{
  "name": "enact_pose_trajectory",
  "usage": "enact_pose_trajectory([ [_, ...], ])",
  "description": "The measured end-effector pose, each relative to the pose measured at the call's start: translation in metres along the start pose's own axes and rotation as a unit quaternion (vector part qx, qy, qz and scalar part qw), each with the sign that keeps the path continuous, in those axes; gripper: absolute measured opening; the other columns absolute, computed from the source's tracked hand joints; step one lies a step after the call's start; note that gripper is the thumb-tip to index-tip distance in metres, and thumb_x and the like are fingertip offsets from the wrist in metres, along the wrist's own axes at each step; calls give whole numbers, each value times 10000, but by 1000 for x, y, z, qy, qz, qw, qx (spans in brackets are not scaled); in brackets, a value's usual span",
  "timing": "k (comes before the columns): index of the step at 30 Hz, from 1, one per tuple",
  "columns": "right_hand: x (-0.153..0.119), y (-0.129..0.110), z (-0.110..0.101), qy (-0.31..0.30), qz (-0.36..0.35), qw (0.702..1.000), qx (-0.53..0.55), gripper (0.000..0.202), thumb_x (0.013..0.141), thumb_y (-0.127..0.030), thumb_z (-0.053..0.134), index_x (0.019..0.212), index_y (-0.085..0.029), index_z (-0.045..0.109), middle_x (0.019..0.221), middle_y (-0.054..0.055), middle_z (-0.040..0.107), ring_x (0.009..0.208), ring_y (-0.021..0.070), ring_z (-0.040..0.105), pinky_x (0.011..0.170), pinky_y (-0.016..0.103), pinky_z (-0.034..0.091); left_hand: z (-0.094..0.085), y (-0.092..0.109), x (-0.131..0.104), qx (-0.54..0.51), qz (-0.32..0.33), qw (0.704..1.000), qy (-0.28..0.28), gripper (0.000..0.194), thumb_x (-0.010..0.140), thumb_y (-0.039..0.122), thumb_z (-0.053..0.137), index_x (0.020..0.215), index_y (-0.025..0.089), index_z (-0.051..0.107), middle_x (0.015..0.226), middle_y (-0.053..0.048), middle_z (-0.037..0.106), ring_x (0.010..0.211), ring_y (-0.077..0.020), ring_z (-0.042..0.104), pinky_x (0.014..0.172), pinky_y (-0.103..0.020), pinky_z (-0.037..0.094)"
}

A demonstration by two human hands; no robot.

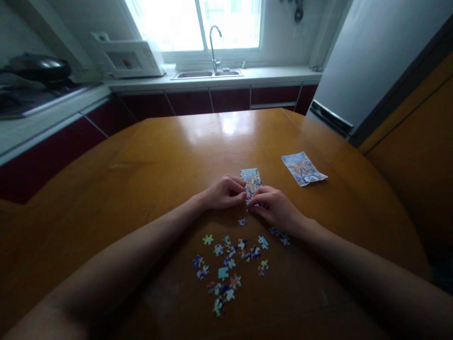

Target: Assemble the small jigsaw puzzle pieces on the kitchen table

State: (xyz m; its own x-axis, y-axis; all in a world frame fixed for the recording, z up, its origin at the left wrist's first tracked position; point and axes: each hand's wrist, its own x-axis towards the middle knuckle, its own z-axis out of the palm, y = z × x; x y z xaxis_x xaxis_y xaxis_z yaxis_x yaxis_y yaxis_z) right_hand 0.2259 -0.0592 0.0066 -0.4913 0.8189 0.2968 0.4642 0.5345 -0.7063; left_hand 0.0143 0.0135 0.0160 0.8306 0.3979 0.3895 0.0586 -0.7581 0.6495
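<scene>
A partly joined jigsaw puzzle, a narrow colourful strip, lies flat on the table between my hands. At its left edge rests my left hand, thumb and bent fingers apart, fingertips touching the border. My right hand is at the lower right end of the strip, its thumb and fingertips pinched together over the bottom edge. What sits in that pinch is mostly hidden; it looks like a small puzzle piece. Just below lies a single loose puzzle piece. Several more loose pieces are scattered nearer to me.
A crumpled printed picture sheet lies to the right on the wooden table. More puzzle pieces are beside my right wrist. Beyond the table are a counter with a sink, a pan on a stove at left, and a fridge at right.
</scene>
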Motion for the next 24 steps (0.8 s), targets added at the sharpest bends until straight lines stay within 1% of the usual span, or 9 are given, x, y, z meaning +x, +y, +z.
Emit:
enact_pose_trajectory([
  [5,0,0,2,4,10,1000,-18,72,843,-155,698,820,-203,747,883,36,650,863,165,593,798,314,472,0,2,1,6,7,1000,-2,535,989,378,487,503,156,472,534,7,411,538,-111,408,540,-268,308],
  [8,0,0,3,10,16,1000,2,72,847,-162,692,836,-209,746,890,30,647,845,158,591,785,308,473,0,3,0,15,15,1000,-14,504,989,365,482,534,155,533,543,-9,453,555,-119,433,563,-277,338],
  [10,0,1,2,26,22,999,18,86,843,-145,680,836,-203,743,881,27,639,814,148,586,760,296,472,0,3,0,20,21,999,-27,478,988,353,476,562,158,568,558,-20,481,570,-124,443,587,-285,361],
  [12,0,1,0,43,28,998,20,122,829,-110,660,841,-197,745,872,26,630,791,144,579,742,291,469,0,2,0,26,21,999,-33,481,985,344,470,548,161,553,558,-19,470,570,-124,431,596,-291,369],
  [15,0,2,-4,62,37,997,3,213,795,-39,613,824,-200,750,878,31,621,824,155,578,763,302,471,1,3,0,34,26,999,-33,502,979,326,475,503,166,485,537,-6,428,554,-120,402,600,-297,369],
  [17,0,1,-6,57,33,998,-10,259,770,-1,584,765,-203,747,884,36,611,858,164,576,785,311,472,1,5,1,27,30,998,-37,490,974,315,493,507,165,492,541,-10,450,557,-121,418,606,-297,377],
  [19,0,0,-8,43,25,998,-23,278,761,12,574,716,-206,741,889,39,599,871,168,569,792,315,470,1,7,2,12,31,998,-46,468,969,315,510,527,163,534,555,-24,489,570,-127,460,611,-295,394],
  [24,-2,-4,-8,12,8,999,-52,304,785,6,569,729,-224,761,910,45,592,882,173,554,797,323,463,1,8,2,-5,26,997,-66,446,975,333,505,582,158,622,586,-57,551,615,-148,539,625,-293,430],
])
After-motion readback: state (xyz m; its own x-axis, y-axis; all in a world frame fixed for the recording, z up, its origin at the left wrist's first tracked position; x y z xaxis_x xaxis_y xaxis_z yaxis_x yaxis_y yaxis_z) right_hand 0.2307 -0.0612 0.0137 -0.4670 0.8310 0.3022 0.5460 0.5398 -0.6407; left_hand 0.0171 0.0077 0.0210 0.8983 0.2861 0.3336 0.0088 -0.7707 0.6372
